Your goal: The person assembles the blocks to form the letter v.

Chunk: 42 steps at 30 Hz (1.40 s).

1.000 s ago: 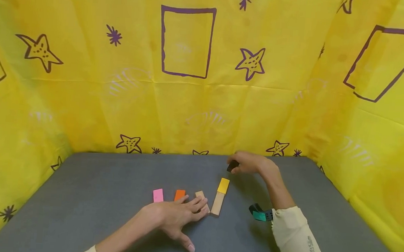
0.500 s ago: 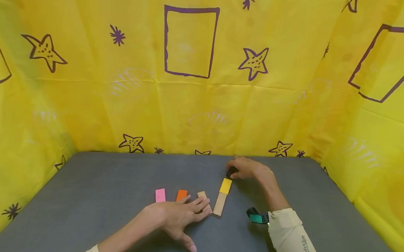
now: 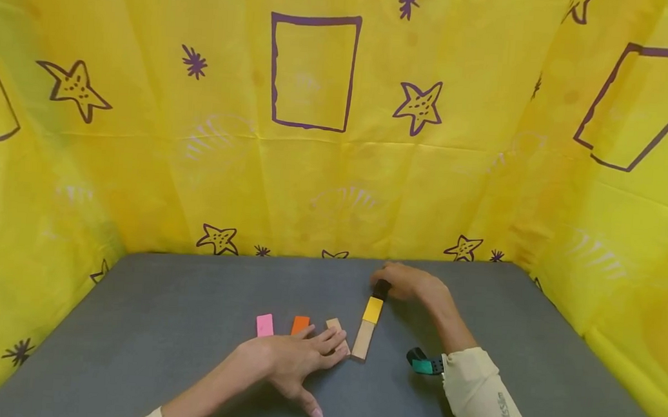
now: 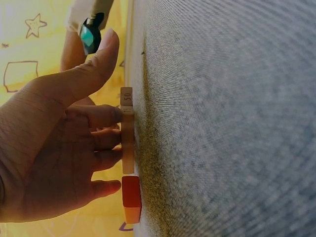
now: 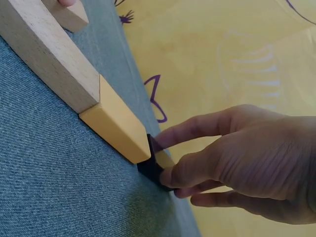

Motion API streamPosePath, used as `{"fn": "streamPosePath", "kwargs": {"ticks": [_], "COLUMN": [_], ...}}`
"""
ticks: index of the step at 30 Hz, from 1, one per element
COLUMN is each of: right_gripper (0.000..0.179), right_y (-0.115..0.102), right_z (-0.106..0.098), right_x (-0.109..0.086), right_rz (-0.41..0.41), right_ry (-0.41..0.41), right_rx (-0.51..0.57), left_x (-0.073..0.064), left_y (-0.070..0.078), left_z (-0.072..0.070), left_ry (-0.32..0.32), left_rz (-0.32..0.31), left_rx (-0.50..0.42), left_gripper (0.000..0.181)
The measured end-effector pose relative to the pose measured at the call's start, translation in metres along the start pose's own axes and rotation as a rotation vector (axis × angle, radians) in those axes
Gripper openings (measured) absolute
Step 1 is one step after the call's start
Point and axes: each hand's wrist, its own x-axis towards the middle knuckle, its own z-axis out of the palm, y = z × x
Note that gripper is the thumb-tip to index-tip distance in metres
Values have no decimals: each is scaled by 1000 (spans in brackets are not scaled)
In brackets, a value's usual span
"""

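Observation:
At the far end of a line of blocks, my right hand (image 3: 407, 283) pinches a black block (image 5: 153, 168) between thumb and fingers. The black block sits against the end of a yellow block (image 5: 118, 126), whose other end meets a long plain wooden block (image 5: 52, 57). My left hand (image 3: 297, 361) lies palm down with its fingers spread, fingertips on a second plain wooden block (image 3: 333, 323) that slants toward the line's near end. Near the left little finger is an orange block (image 4: 131, 192), partly covered by that hand in the head view.
A pink block (image 3: 264, 324) lies left of the orange one, its near end behind the left hand. A strap with a green patch (image 3: 423, 366) juts from the right wrist above the grey tabletop (image 3: 189, 289). Yellow cloth (image 3: 208, 180) surrounds the table's back and sides.
My right hand has come down and nearer with the black block, from apart to up against the yellow block's far end. My left hand has stayed in place on its wooden block.

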Motion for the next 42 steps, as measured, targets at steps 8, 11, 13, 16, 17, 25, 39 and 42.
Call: {"fn": "streamPosePath", "kwargs": {"ticks": [8,11,13,16,17,25,39,42], "right_gripper": [39,39,39,39,39,39,39,40], "right_y": [-3,-3,-4,-5,-6,-9,-9,-7], "right_z": [0,0,-1,-1,-2,-3,-2,0], "right_x": [1,1,1,0,-1,-2,1,3], "right_rz": [11,-2,-3,3,12,38,-19,-15], "right_ry": [-35,-38,-41,-43,-45,-60,-69,-70], "right_rx": [16,12,18,27,35,59,43,26], "left_x": [0,0,0,0,-1,-1,0,0], "left_y": [1,1,1,1,1,1,0,0], "left_z": [-2,-3,-3,-3,-3,-1,0,0], "left_ry": [-11,-12,-12,-13,-12,-3,0,0], "left_rz": [-4,0,1,-2,-3,-4,-1,0], "left_rx": [5,7,4,-3,-3,2,2,11], "left_gripper": [105,105,105,104,104,104,105,105]}}
